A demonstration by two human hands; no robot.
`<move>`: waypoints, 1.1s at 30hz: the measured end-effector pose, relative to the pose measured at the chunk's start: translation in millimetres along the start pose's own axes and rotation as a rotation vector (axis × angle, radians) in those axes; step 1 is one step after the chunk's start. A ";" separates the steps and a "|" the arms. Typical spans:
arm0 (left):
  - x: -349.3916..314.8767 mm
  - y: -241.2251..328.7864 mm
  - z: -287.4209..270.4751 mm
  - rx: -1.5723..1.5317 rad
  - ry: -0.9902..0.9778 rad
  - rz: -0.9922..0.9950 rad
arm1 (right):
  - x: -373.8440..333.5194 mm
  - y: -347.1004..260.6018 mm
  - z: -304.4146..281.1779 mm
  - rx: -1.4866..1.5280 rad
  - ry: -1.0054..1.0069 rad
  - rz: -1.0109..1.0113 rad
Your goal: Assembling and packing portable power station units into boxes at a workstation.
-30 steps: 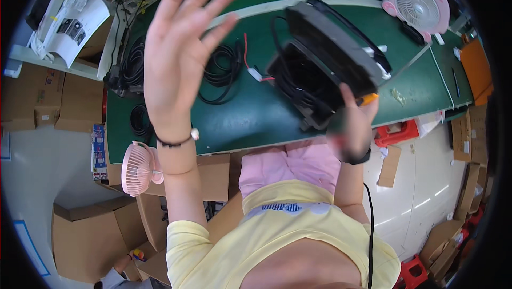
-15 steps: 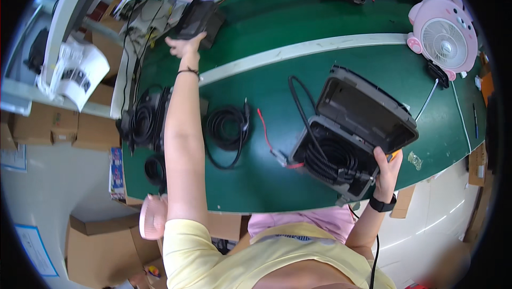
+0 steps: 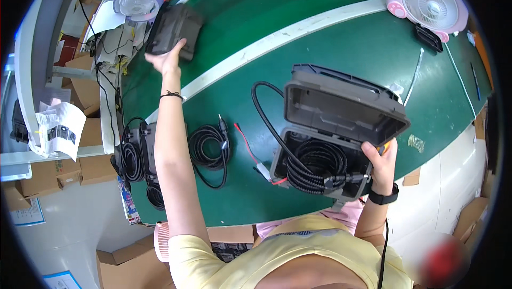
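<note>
1. The open case (image 3: 346, 97), grey, hard and box-shaped with rounded corners, was at the near edge of the table, its lid tilted back and showing a smooth, recessed inner face.
2. Inside its lower half lay a coil of black cable (image 3: 317, 163), ribbed along much of its length; one smoother loop arched out past the left wall.
3. The right hand (image 3: 383, 165) grasped the case's right side, thumb over the rim, beside a small orange piece (image 3: 385, 147).
4. Just left of the case ran a thin red lead (image 3: 246, 144) with a pale connector (image 3: 263, 171).
5. Farther out, the left hand (image 3: 166, 64) touched a closed dark case (image 3: 175, 32) with moulded sides, thumb against it; whether the fingers had closed on it, I cannot tell.
6. A smooth black coil (image 3: 206, 147) lay on the green tabletop (image 3: 240, 206).
7. At the far left, a curled paper sheet (image 3: 65, 129) bore dark printed pictures; its print was too small to read.
</note>
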State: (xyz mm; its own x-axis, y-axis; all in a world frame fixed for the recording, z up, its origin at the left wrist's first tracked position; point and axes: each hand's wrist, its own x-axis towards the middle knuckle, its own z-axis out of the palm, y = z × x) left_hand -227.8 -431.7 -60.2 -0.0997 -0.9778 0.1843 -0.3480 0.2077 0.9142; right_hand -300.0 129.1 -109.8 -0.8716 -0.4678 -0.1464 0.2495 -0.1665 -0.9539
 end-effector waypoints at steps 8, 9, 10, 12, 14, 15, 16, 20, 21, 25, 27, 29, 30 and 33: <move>-151.0 60.4 34.6 -0.376 -0.591 0.236 | 3.1 -5.9 5.3 -0.002 -0.124 -0.117; -167.1 62.9 36.7 -0.423 -0.666 0.270 | 2.7 -6.1 5.4 0.000 -0.140 -0.117; -180.9 63.7 38.1 -0.341 -0.682 0.218 | 3.4 -6.0 5.9 -0.028 -0.161 -0.121; -202.6 60.8 40.7 -0.274 -0.721 0.118 | 3.0 -4.7 6.6 -0.035 -0.230 -0.071; -212.4 54.9 29.5 -0.146 -0.778 0.234 | 2.9 -2.7 7.8 -0.024 -0.297 -0.058; -217.1 52.4 22.7 -0.174 -0.748 0.276 | 2.3 -1.3 9.0 -0.021 -0.318 -0.070; -215.3 54.5 12.0 -0.155 -0.757 0.256 | 2.3 -0.4 8.9 -0.024 -0.329 -0.073; -234.5 72.0 -55.8 -0.152 -0.499 0.432 | 6.6 2.5 10.8 -0.005 -0.341 -0.077; -249.9 76.5 -76.1 -0.216 -0.407 0.552 | 7.7 3.4 11.4 -0.004 -0.323 -0.073; -352.7 76.8 -132.1 -0.223 -0.759 0.603 | 7.4 8.5 17.5 0.012 -0.346 -0.056; -384.7 75.0 -135.2 0.126 -0.873 1.046 | 3.9 12.6 22.1 0.059 -0.390 -0.057; -408.0 71.2 -134.4 0.323 -0.755 1.121 | 1.6 15.7 24.6 0.038 -0.407 -0.036; -410.4 69.2 -133.8 0.277 -0.714 1.149 | 1.0 17.1 25.1 0.046 -0.422 -0.023; -419.7 61.7 -147.4 0.202 -0.581 1.098 | 2.1 21.7 27.6 0.032 -0.438 -0.017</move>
State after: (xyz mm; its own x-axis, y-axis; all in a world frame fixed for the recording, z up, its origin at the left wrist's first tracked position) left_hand -70.1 -12.5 -27.9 -0.8035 -0.1419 0.5782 0.0472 0.9529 0.2994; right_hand -284.8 100.6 -123.6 -0.6164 -0.7874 0.0007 0.2553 -0.2007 -0.9458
